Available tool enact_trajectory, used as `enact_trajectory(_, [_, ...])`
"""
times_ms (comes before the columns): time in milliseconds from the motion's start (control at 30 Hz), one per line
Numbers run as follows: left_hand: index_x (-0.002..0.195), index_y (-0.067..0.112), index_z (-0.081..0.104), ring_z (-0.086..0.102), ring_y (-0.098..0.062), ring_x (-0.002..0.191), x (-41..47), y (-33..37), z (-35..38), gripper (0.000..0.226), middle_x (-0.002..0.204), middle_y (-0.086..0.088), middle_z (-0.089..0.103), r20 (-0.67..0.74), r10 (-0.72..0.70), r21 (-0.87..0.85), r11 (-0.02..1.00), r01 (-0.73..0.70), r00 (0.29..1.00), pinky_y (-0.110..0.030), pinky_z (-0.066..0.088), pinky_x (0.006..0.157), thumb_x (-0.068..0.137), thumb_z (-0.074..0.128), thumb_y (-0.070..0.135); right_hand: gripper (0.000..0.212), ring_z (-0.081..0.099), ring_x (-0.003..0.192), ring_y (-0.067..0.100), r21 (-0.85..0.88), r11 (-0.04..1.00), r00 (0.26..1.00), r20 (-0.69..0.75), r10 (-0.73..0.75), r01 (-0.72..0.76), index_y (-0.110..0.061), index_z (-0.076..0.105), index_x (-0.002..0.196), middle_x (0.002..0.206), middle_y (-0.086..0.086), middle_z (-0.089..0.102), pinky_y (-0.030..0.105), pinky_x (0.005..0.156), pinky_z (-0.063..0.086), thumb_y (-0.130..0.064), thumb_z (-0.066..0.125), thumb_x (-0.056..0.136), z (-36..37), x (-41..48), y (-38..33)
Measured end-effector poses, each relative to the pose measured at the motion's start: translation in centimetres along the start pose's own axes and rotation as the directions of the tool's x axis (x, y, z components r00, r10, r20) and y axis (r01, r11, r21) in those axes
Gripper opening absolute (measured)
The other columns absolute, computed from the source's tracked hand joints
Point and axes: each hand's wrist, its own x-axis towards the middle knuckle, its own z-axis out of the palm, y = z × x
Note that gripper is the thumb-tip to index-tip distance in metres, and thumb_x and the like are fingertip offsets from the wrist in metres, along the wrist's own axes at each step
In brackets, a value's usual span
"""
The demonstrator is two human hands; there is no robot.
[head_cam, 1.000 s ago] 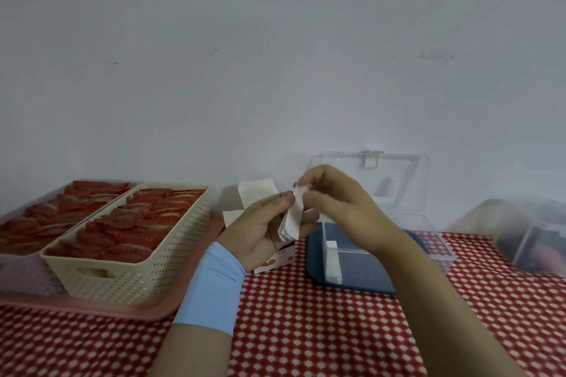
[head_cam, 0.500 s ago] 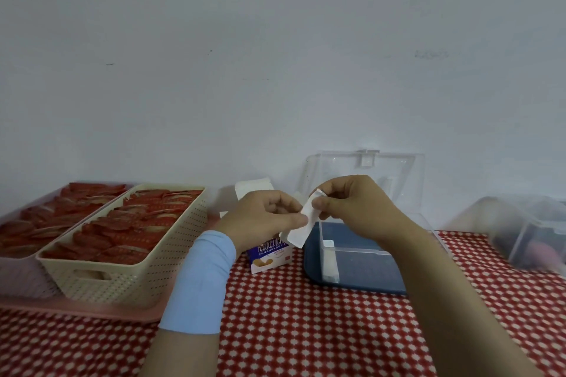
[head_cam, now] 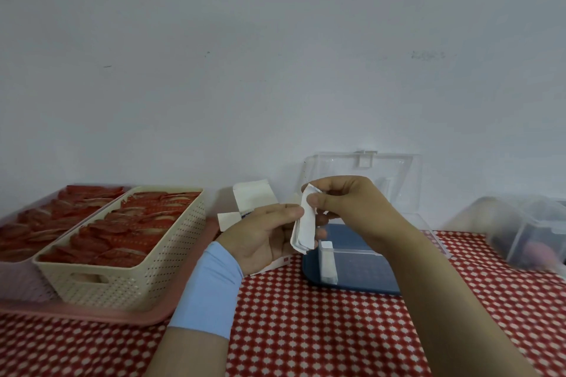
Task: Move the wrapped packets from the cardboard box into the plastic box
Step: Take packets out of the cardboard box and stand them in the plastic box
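A small stack of white wrapped packets point(head_cam: 304, 228) stands upright between both hands. My left hand point(head_cam: 260, 236) cups its lower part from the left. My right hand point(head_cam: 349, 208) pinches its top edge between thumb and fingers. The small white cardboard box point(head_cam: 251, 199) lies behind and under my left hand, its flaps open. The clear plastic box point(head_cam: 382, 254) with a blue base stands just right of the packets, its lid point(head_cam: 361, 174) tipped back against the wall. One white packet point(head_cam: 327, 263) stands inside at its left end.
A cream perforated basket point(head_cam: 122, 278) full of red packets sits on a pink tray point(head_cam: 92, 314) at the left, beside another container of red packets point(head_cam: 36, 223). A blurred clear container point(head_cam: 526, 232) stands at the far right. A red-and-white checked cloth point(head_cam: 306, 330) covers the table.
The packets have turned more upright and sit deeper in my left hand. My right hand's grip has shifted to their top edge. The view has drifted slightly.
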Motion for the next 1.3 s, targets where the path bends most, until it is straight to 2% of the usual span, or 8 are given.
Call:
enact_trajectory(133, [0.113,-0.001,0.066,0.074,-0.024,0.080,0.2,-0.4,0.3,0.032,0.101,-0.017,0.073,-0.052,0.032,-0.183,0.982,-0.041,0.998,-0.029,0.060,0.062,0.086,0.059,0.016,0.023,0.068,0.069,0.007,0.009,1.000,1.000,0.003,-0.012,0.012,-0.009,0.074,0.114,0.085,0.001,0.076,0.016,0.071,0.055,-0.005,0.065,0.093,0.4,-0.1,-0.3])
enact_trajectory(233, [0.111,-0.001,0.067,0.074,-0.023,0.080,0.5,-0.7,0.4,0.030,0.100,-0.017,0.074,-0.118,0.065,-0.187,0.978,-0.087,0.991,-0.027,0.059,0.060,0.088,0.060,0.016,0.041,0.067,0.094,0.002,-0.221,0.973,0.997,-0.010,-0.077,0.072,-0.027,0.059,0.133,0.114,-0.009,0.068,0.022,0.089,0.054,-0.022,0.068,0.093,0.5,-0.2,-0.3])
enact_trajectory(367, [0.095,0.002,0.077,0.073,-0.021,0.082,0.6,-0.6,0.2,0.025,0.097,-0.015,0.073,-0.151,0.087,-0.232,0.965,-0.121,0.985,-0.030,0.061,0.066,0.080,0.067,0.020,0.038,0.046,0.123,-0.010,-0.378,0.900,0.971,0.175,-0.160,0.217,-0.037,0.060,0.103,0.139,-0.030,0.044,0.017,0.099,0.039,-0.037,0.085,0.074,0.5,-1.2,-0.9])
enact_trajectory(533, [0.103,0.003,0.074,0.074,-0.023,0.088,0.6,-0.6,0.3,0.026,0.098,-0.012,0.073,-0.159,0.066,-0.213,0.972,-0.099,0.985,-0.034,0.062,0.070,0.094,0.059,0.022,0.046,0.045,0.115,-0.021,-0.460,0.832,0.945,0.244,-0.217,0.310,-0.025,0.058,0.086,0.134,-0.031,0.044,-0.004,0.084,0.037,-0.026,0.095,0.059,1.2,-1.2,-0.5])
enact_trajectory(867, [0.097,0.001,0.069,0.074,-0.020,0.078,0.4,-0.6,0.9,0.024,0.087,-0.013,0.073,-0.141,0.143,-0.210,0.963,-0.171,0.980,-0.029,0.058,0.061,0.084,0.060,0.020,0.038,0.063,0.083,0.008,-0.495,0.788,0.930,0.235,-0.283,0.365,-0.020,0.060,0.076,0.117,-0.013,0.059,0.022,0.070,0.055,-0.027,0.093,0.059,1.5,-0.9,-0.1])
enact_trajectory(1000, [0.100,0.001,0.075,0.073,-0.021,0.085,0.6,-0.7,0.1,0.026,0.099,-0.017,0.071,-0.124,0.155,-0.228,0.957,-0.181,0.980,-0.030,0.061,0.068,0.082,0.062,0.015,0.038,0.061,0.103,0.000,-0.330,0.915,0.966,0.191,-0.174,0.230,-0.022,0.064,0.095,0.123,-0.013,0.060,0.009,0.083,0.047,-0.032,0.088,0.068,0.9,-0.8,-0.2])
enact_trajectory(1133, [0.095,0.002,0.079,0.073,-0.023,0.081,0.3,-0.8,0.1,0.025,0.101,-0.020,0.072,-0.067,0.121,-0.250,0.959,-0.134,0.990,-0.030,0.061,0.066,0.082,0.059,0.011,0.038,0.069,0.098,0.008,-0.066,0.998,0.997,0.072,-0.012,0.017,-0.026,0.056,0.131,0.108,-0.002,0.073,0.026,0.092,0.051,-0.026,0.065,0.095,0.1,-0.3,0.0])
enact_trajectory(1300, [0.110,0.002,0.066,0.074,-0.024,0.083,0.2,-0.8,0.3,0.029,0.098,-0.017,0.074,-0.045,0.082,-0.158,0.983,-0.089,0.996,-0.031,0.062,0.068,0.084,0.060,0.013,0.016,0.070,0.080,0.013,-0.041,0.998,0.995,0.092,-0.033,0.037,-0.010,0.077,0.103,0.093,0.006,0.077,0.018,0.077,0.057,-0.004,0.068,0.090,-0.7,-0.7,-0.6])
